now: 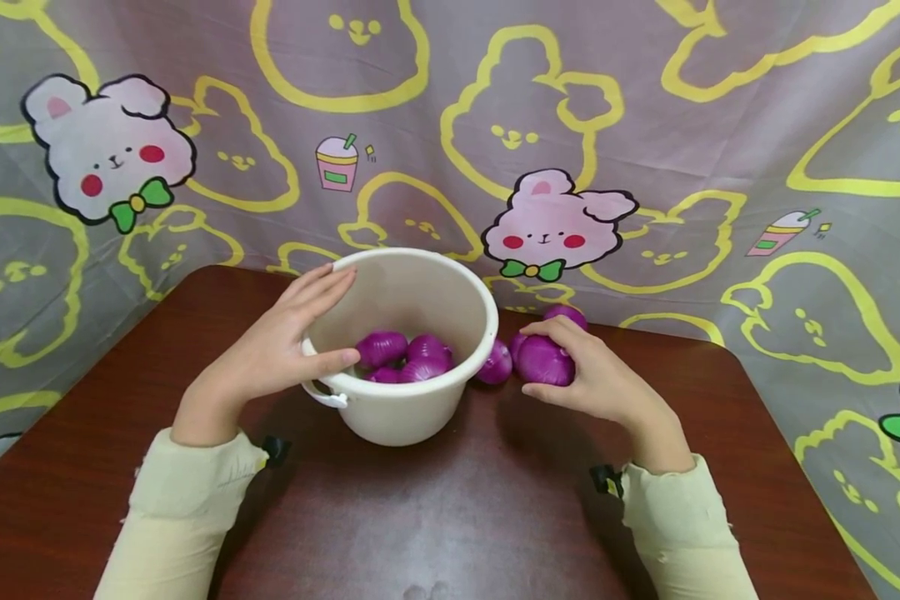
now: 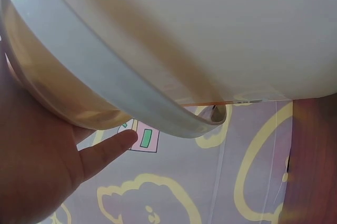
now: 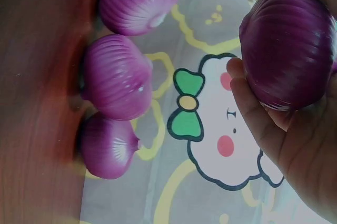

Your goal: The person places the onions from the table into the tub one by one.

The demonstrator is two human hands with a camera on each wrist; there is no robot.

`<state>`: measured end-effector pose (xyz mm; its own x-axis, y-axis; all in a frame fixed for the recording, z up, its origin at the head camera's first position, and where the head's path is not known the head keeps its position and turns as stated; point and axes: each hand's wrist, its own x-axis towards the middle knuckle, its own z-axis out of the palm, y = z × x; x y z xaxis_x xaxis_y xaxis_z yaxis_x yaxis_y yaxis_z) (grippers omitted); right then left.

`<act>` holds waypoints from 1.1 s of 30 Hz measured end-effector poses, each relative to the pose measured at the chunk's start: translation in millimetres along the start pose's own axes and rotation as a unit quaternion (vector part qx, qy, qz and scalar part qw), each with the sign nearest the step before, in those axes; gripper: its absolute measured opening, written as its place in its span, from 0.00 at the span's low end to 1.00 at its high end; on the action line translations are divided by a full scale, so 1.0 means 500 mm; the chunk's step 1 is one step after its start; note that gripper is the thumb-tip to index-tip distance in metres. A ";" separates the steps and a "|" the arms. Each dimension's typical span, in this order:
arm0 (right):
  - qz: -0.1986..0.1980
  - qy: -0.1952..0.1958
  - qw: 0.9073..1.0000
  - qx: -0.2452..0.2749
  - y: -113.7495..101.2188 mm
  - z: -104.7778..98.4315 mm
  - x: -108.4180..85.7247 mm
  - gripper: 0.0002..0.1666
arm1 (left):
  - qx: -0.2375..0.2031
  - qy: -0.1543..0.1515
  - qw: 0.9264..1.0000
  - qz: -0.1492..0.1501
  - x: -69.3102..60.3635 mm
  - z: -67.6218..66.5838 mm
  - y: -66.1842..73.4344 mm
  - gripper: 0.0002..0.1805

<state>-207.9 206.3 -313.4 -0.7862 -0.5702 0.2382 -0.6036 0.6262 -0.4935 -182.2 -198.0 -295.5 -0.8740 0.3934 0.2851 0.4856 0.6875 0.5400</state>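
A white bucket [image 1: 412, 412] holding several purple onions [image 1: 381, 348] stands on the table. My left hand [image 1: 270, 346] is at its left rim, fingers spread over the edge and thumb at the near side; the left wrist view shows the hand [image 2: 47, 155] beside the rim [image 2: 100, 66]. To the right of the bucket my right hand [image 1: 600, 375] grips an onion [image 1: 543, 361] between thumb and fingers. In the right wrist view that onion [image 3: 289, 48] is in the hand [image 3: 300, 150], apart from three others [image 3: 118, 77].
Loose onions [image 1: 495, 363] lie right of the bucket, near the table's back edge. A brown table [image 1: 450, 517] lies under everything, and a patterned cloth [image 1: 420, 142] hangs behind it. The bucket's handle [image 1: 326, 396] hangs at its left side.
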 end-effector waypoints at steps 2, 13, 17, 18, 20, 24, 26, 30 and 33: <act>0.000 0.007 1.000 0.004 -0.002 -0.004 0.002 0.37 | 0.000 0.002 1.000 0.002 0.000 0.000 -0.001 0.49; 0.003 0.028 0.999 0.015 -0.005 -0.020 0.004 0.38 | -0.002 0.000 1.000 0.005 0.002 -0.002 0.002 0.49; 0.002 0.041 0.999 0.025 -0.004 -0.026 0.004 0.37 | -0.001 0.002 1.000 0.006 0.002 -0.002 0.000 0.49; 0.000 0.044 0.999 0.026 -0.004 -0.028 0.004 0.37 | 0.000 0.002 1.000 0.007 0.002 -0.002 0.000 0.49; -0.001 0.049 0.998 0.031 -0.004 -0.031 0.004 0.37 | 0.000 0.001 1.000 0.007 0.002 -0.003 0.001 0.49; 0.009 0.054 0.998 0.039 -0.006 -0.033 0.004 0.36 | 0.003 -0.004 1.000 0.006 0.000 -0.004 0.002 0.49; 0.015 0.057 0.997 0.041 -0.008 -0.036 0.005 0.37 | 0.003 -0.005 1.000 0.005 0.000 -0.005 0.003 0.49; 0.022 0.065 0.997 0.038 -0.012 -0.043 0.008 0.38 | 0.001 -0.002 1.000 0.005 0.001 -0.004 0.004 0.49; 0.019 0.076 0.996 0.036 -0.015 -0.049 0.010 0.38 | -0.001 -0.001 1.000 0.004 0.002 -0.005 0.004 0.48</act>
<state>-210.5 212.1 -288.1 -0.8225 -0.4565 0.3392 -0.5663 0.6022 -0.5627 -182.1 -197.7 -292.2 -0.8698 0.4003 0.2884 0.4930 0.6828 0.5393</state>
